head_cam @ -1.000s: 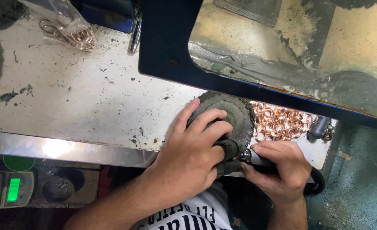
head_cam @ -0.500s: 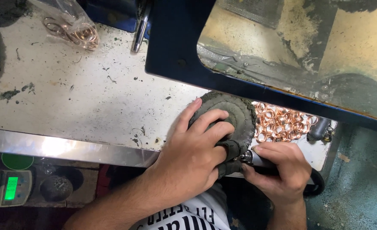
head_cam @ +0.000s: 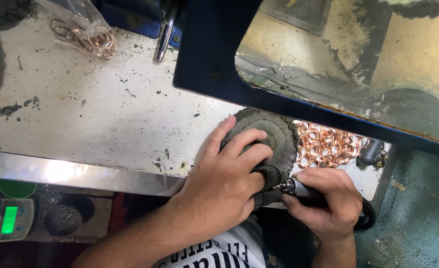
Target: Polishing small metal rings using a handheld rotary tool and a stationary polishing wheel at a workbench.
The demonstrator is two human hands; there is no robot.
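Little has moved since the earlier frame: the left hand (head_cam: 224, 186) still cups a soft, dark buffing wheel (head_cam: 271, 136) at the tabletop (head_cam: 105, 114) edge beside copper rings (head_cam: 329, 146), best gripped by its rim, while right-hand (head_cam: 326, 201) fingers clasp a slim rotary tool (head_cam: 299, 188).

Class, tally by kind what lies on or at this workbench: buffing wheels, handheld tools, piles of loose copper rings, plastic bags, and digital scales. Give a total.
Buffing wheel, under the left hand: 1
Handheld tool, in the right hand: 1
Pile of copper rings: 1
Plastic bag: 1
Digital scale: 1
Total: 5
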